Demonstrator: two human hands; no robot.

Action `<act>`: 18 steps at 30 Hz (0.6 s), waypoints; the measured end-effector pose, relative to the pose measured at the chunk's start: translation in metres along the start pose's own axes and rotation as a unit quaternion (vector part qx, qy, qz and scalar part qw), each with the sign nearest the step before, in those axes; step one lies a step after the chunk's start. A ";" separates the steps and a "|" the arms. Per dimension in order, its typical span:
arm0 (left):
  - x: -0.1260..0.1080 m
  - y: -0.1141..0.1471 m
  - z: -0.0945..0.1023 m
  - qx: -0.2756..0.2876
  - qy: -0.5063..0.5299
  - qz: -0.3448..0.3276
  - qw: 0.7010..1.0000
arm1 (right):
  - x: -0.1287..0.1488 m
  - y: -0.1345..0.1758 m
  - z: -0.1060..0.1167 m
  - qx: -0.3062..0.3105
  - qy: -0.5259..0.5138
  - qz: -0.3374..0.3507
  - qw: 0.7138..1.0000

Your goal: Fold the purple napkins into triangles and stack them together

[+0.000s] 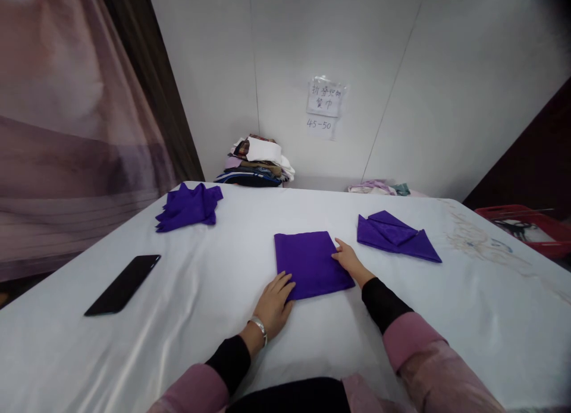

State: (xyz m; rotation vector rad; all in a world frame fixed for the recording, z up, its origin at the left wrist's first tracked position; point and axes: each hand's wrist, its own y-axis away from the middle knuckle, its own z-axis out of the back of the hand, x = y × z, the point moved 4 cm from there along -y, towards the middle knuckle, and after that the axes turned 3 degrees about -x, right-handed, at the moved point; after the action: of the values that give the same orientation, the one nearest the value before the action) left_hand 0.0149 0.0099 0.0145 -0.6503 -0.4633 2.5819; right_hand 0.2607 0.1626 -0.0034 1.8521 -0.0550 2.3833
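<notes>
A purple cloth napkin (310, 261), folded into a flat square, lies on the white-covered table in front of me. My left hand (273, 303), with a silver bracelet at the wrist, rests at the napkin's near left corner, fingers stretched over its edge. At the right edge is my right hand (348, 259), its fingertips touching the cloth with the index finger extended and the other fingers partly curled. To the right lies a second purple napkin (397, 237), folded into a pointed shape. A stack of crumpled-edged purple napkins (190, 207) sits at the far left.
A black phone-like slab (122, 285) lies on the left of the white tablecloth (214, 335). Beyond the table's far edge are a pile of folded clothes (259, 163) and more fabric (375, 188). A red basket (521, 228) stands at the right. Handwritten paper signs (325, 100) hang on the wall.
</notes>
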 end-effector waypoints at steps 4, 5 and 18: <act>-0.001 -0.001 0.004 -0.014 0.006 0.005 1.000 | 0.000 -0.004 0.001 -0.013 0.046 0.012 0.999; -0.002 -0.001 0.005 -0.019 0.011 0.007 1.000 | 0.000 -0.005 0.001 -0.015 0.056 0.016 0.998; -0.010 0.000 0.013 0.002 0.018 0.051 0.999 | 0.027 0.033 0.000 -0.030 0.235 0.232 0.944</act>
State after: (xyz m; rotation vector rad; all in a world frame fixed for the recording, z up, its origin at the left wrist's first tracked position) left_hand 0.0159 0.0022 0.0292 -0.7365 -0.4228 2.6613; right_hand 0.2506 0.1319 0.0239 1.3005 -0.5664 3.0306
